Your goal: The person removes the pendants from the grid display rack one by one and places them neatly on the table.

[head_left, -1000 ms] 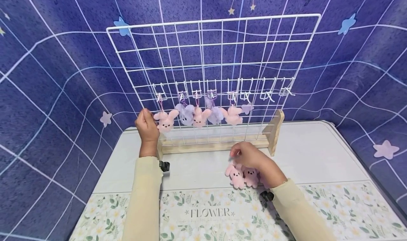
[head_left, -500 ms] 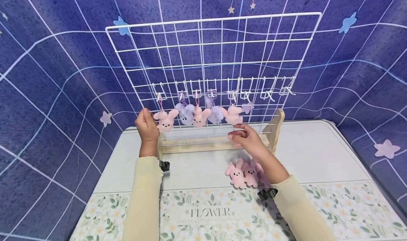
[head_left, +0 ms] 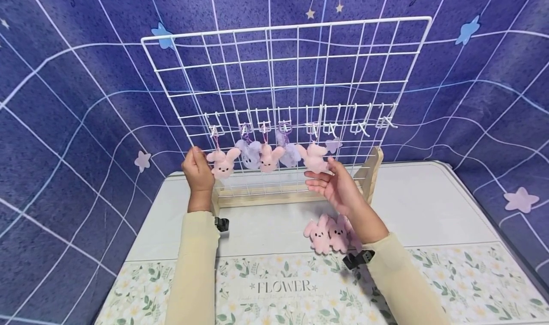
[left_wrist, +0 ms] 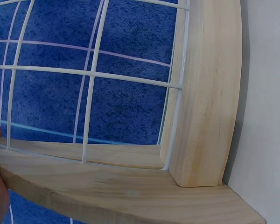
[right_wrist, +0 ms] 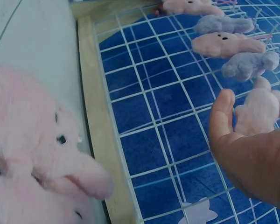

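Note:
My left hand (head_left: 199, 170) grips the left wooden upright of the white wire grid rack (head_left: 286, 83); at the left edge of the left wrist view its fingers wrap the wood (left_wrist: 107, 186). My right hand (head_left: 340, 187), fingers apart and loosely bent, touches the lower right side of a pink plush bunny keychain (head_left: 315, 158), which hangs from a hook with its face turned away. In the right wrist view one digit lies beside this pink bunny (right_wrist: 259, 109); the other fingers are hidden there. Left of it hang pink and lilac bunny keychains (head_left: 268, 158).
Several pink plush bunnies (head_left: 319, 237) lie on the table below my right hand. Bare white hooks (head_left: 361, 127) line the grid's right part. A wooden foot (head_left: 372, 177) supports the right end. Floral matting (head_left: 274, 301) covers the table's front.
My right hand has risen from the bunnies on the table to the rightmost hanging pink bunny, its fingers spreading. That bunny has shifted slightly. My left hand has stayed in place.

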### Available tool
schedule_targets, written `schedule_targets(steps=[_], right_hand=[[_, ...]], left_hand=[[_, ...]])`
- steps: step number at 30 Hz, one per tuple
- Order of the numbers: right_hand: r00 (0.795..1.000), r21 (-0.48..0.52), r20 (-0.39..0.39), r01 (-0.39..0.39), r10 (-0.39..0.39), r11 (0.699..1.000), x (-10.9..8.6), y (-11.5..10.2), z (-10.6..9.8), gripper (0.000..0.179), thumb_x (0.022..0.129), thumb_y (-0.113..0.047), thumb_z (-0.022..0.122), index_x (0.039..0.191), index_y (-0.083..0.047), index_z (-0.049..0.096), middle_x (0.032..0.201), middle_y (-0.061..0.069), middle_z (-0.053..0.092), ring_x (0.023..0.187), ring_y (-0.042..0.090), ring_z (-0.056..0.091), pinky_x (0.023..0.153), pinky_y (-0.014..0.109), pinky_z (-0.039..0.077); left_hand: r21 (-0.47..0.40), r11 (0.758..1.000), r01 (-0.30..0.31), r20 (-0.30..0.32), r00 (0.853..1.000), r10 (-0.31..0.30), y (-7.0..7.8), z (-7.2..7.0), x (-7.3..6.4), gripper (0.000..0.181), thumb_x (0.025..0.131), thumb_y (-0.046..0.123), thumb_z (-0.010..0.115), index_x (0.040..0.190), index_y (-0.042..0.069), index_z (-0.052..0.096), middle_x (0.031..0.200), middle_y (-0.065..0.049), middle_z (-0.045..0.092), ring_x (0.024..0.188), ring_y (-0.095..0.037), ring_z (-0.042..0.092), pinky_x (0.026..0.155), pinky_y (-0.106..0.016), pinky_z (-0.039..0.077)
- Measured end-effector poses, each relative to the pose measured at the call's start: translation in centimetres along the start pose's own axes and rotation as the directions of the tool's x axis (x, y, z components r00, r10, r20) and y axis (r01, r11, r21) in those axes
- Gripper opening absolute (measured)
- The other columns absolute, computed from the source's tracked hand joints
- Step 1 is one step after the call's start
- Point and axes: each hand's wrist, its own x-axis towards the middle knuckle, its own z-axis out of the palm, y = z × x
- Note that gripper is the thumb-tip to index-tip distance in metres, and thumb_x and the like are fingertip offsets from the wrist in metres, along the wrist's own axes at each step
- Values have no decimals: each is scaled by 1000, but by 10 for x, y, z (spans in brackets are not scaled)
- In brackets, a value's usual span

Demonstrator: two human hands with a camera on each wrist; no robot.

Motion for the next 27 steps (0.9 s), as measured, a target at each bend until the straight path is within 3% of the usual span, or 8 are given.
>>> schedule_targets(steps=[4, 8, 10, 15, 17, 23, 27], right_hand=[[1000, 52, 4, -3, 3, 999, -1, -2, 2, 27, 115, -35, 38, 124, -12, 50, 106, 6, 78, 93, 17, 77, 88, 26, 63], [1000, 63, -15, 15, -14, 998, -4, -5, 5, 9, 111, -15, 44, 114, -12, 52, 107, 4, 71, 92, 17, 75, 86, 25, 62], [999, 64, -26, 25, -24, 998, -6, -5, 8, 8, 107, -8, 47, 110, -13, 51, 105, 3, 68, 90, 14, 73, 83, 23, 61], [998, 35, -28, 51, -50, 998, -8, -6, 10, 28, 100, 1, 50, 122, -16, 55, 104, -5, 70, 87, 7, 71, 78, 20, 59], [998, 9, -14, 64, -64, 998, -10, -7, 10, 37, 97, 3, 50, 128, -17, 55, 108, -6, 70, 91, 6, 70, 80, 19, 59], [993, -97, 26, 115, -112, 989, -17, -11, 18, 43, 89, 6, 56, 122, -21, 61, 108, -10, 65, 95, 6, 59, 79, 17, 53], [985, -132, 90, 157, -145, 979, -23, -15, 24, 68, 87, 10, 51, 146, -23, 56, 120, -12, 65, 101, 6, 58, 82, 20, 55]], left_hand=[[-13, 1000, -2, 18, 1000, 2, -5, -2, 0, 40, 108, 8, 46, 72, -7, 49, 64, 19, 42, 56, 6, 38, 58, -15, 29], [-16, 1000, -9, 34, 999, 9, -8, -3, 0, 41, 109, 11, 45, 72, -7, 49, 64, 20, 43, 56, 6, 39, 57, -15, 30], [-30, 1000, -9, 27, 1000, 10, 3, -3, 0, 41, 109, 8, 44, 72, -9, 48, 64, 22, 41, 57, 8, 37, 58, -14, 28], [-72, 997, -13, -1, 1000, 13, 30, -1, -1, 39, 107, 0, 43, 71, -16, 44, 65, 20, 40, 59, 13, 35, 59, -12, 26], [-71, 997, -14, -1, 1000, 14, 30, -1, -1, 39, 107, 0, 43, 71, -16, 43, 65, 18, 40, 59, 13, 36, 60, -12, 26], [-64, 998, -13, -2, 1000, 13, 31, 0, -1, 39, 107, 0, 43, 71, -15, 44, 66, 17, 40, 60, 11, 35, 61, -13, 25], [-68, 998, -10, -6, 1000, 10, 31, 0, -1, 39, 107, 0, 43, 71, -15, 44, 66, 21, 40, 60, 10, 35, 61, -13, 25]])
